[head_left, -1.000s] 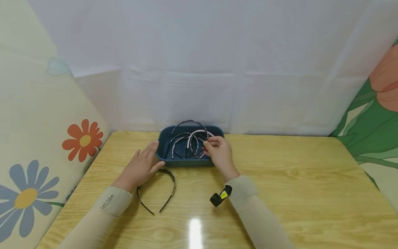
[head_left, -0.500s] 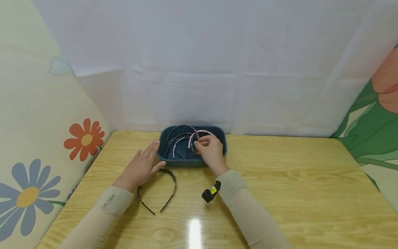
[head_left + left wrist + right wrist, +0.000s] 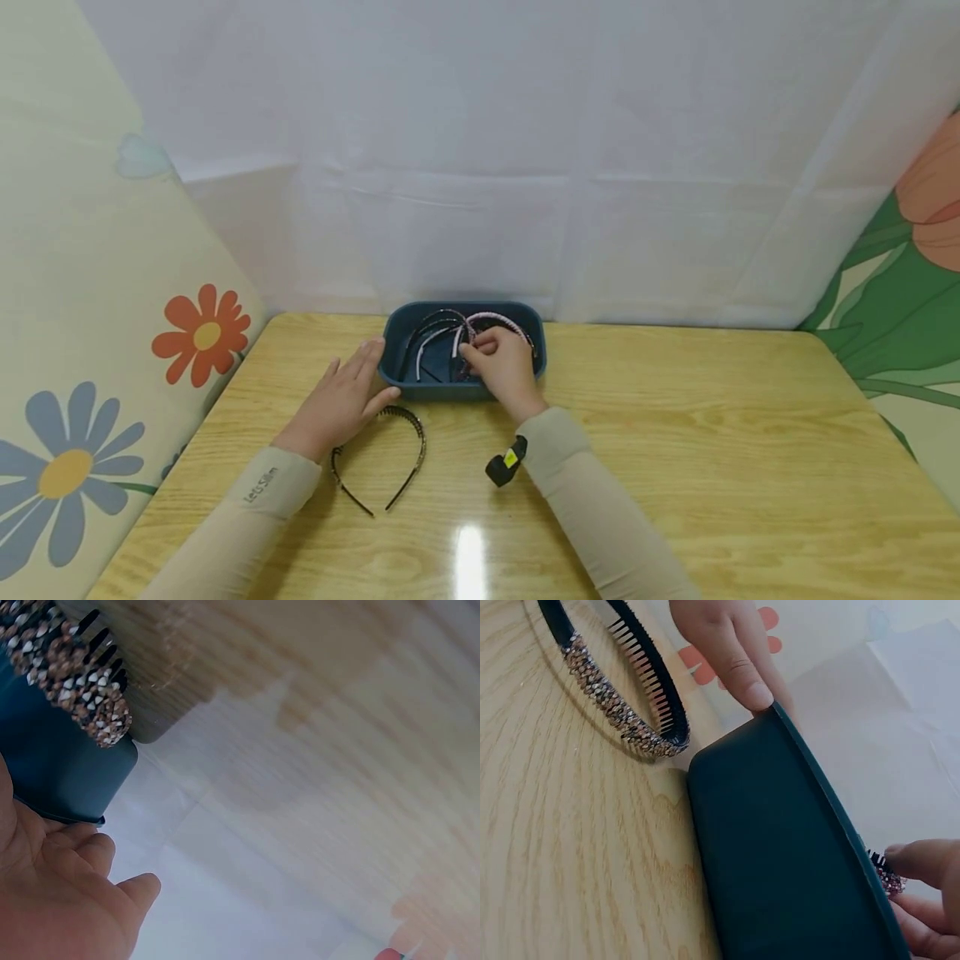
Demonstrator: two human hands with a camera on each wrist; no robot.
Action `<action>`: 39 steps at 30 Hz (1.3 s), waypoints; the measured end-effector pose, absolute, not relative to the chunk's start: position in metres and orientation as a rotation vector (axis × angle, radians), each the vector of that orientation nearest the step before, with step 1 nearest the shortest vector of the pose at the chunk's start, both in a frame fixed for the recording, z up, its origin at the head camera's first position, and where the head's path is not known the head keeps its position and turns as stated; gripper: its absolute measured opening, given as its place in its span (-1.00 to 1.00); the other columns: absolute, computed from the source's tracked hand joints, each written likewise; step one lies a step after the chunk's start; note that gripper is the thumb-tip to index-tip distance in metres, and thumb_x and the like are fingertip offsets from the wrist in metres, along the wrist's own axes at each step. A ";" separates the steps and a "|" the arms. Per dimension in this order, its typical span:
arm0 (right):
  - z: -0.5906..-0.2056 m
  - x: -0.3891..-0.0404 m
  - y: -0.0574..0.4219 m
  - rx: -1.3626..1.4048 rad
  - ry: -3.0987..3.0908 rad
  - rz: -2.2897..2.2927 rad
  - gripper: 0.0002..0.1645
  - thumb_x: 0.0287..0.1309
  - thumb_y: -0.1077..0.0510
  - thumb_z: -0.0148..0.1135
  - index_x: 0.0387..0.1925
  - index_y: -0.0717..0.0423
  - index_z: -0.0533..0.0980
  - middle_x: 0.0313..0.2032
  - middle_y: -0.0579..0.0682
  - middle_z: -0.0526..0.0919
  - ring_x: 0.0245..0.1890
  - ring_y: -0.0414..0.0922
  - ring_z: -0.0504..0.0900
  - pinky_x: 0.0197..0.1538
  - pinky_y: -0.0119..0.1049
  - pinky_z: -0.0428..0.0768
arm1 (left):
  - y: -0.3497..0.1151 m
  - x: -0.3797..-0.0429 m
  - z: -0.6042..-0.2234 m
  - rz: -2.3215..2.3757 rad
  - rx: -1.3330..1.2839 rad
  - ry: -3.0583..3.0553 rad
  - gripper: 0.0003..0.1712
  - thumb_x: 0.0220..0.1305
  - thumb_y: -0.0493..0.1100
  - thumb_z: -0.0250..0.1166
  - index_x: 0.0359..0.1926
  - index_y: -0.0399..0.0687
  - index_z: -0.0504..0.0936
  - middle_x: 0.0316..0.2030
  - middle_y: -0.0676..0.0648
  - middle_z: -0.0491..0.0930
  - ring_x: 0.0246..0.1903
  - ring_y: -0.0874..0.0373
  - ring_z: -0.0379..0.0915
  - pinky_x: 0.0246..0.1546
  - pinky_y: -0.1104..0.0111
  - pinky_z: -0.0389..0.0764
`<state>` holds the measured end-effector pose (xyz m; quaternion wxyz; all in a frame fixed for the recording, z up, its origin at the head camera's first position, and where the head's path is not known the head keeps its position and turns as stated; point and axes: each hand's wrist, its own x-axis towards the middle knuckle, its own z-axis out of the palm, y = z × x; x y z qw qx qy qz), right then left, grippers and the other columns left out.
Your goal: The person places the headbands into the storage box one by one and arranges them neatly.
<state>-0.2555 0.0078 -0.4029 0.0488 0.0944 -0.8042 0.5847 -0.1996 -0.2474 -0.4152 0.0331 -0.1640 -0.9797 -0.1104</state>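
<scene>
A dark blue plastic bin (image 3: 442,392) stands at the table's back edge, with several thin headbands inside, among them a pale pink headband (image 3: 491,316). My right hand (image 3: 506,367) reaches over the bin's right half. Between thumb and fingers it pinches a headband with small teeth and pinkish glitter (image 3: 891,882), low behind the front wall. The rest of that band is partly hidden by the hand. My left hand (image 3: 337,408) rests against the bin's left end, fingers straight, thumb at the front corner. Just in front of the bin, a toothed headband with brown and silver stones (image 3: 622,712) lies on the table.
The wooden table (image 3: 705,467) extends to both sides and toward me. Right behind the bin hangs a white cloth (image 3: 450,242). Flower-patterned cloths stand at the left (image 3: 82,317) and right (image 3: 900,275).
My right hand has moved left with the pinched headband, whose arch has sunk from above the rim down into the bin. My left hand and the headband on the table have stayed put.
</scene>
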 end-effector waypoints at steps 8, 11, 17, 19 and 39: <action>-0.405 -0.254 0.008 0.282 -2.405 1.757 -0.80 0.18 0.22 0.47 -0.27 0.27 0.61 -0.45 0.09 0.71 -0.62 -0.12 0.72 -0.49 -0.35 0.69 | -0.247 -0.199 -0.416 -0.346 -0.497 -3.020 -0.06 0.57 0.19 0.03 0.59 -0.35 -0.12 0.56 -0.35 -0.06 0.53 -0.29 -0.15 0.43 -0.32 -0.07; -0.405 -0.254 0.008 0.268 -2.392 1.755 -0.82 0.19 0.23 0.46 -0.28 0.26 0.61 -0.47 0.07 0.70 -0.63 -0.10 0.71 -0.51 -0.36 0.67 | -0.247 -0.200 -0.416 -0.348 -0.494 -3.020 -0.06 0.57 0.20 0.02 0.59 -0.34 -0.12 0.57 -0.34 -0.06 0.54 -0.29 -0.15 0.43 -0.32 -0.08; -0.405 -0.255 0.011 0.279 -2.364 1.777 -0.84 0.21 0.24 0.43 -0.31 0.25 0.60 -0.49 0.05 0.65 -0.65 -0.13 0.69 -0.52 -0.35 0.68 | -0.247 -0.201 -0.416 -0.330 -0.493 -3.015 -0.06 0.57 0.18 0.02 0.59 -0.33 -0.13 0.57 -0.33 -0.07 0.54 -0.27 -0.15 0.44 -0.31 -0.08; -0.406 -0.255 0.011 0.306 -2.342 1.791 -0.86 0.23 0.25 0.40 -0.30 0.26 0.61 -0.50 0.06 0.65 -0.66 -0.16 0.67 -0.52 -0.33 0.68 | -0.247 -0.201 -0.415 -0.326 -0.494 -3.011 -0.07 0.57 0.17 0.03 0.59 -0.34 -0.12 0.57 -0.33 -0.06 0.54 -0.27 -0.15 0.44 -0.31 -0.07; -0.409 -0.225 0.025 0.611 -2.215 1.936 -0.83 0.35 0.30 0.26 -0.09 0.34 0.60 -0.34 0.13 0.66 -0.50 -0.03 0.68 -0.39 -0.28 0.73 | -0.247 -0.198 -0.413 -0.337 -0.493 -3.022 -0.09 0.58 0.16 0.01 0.59 -0.33 -0.12 0.57 -0.34 -0.06 0.54 -0.27 -0.16 0.44 -0.31 -0.07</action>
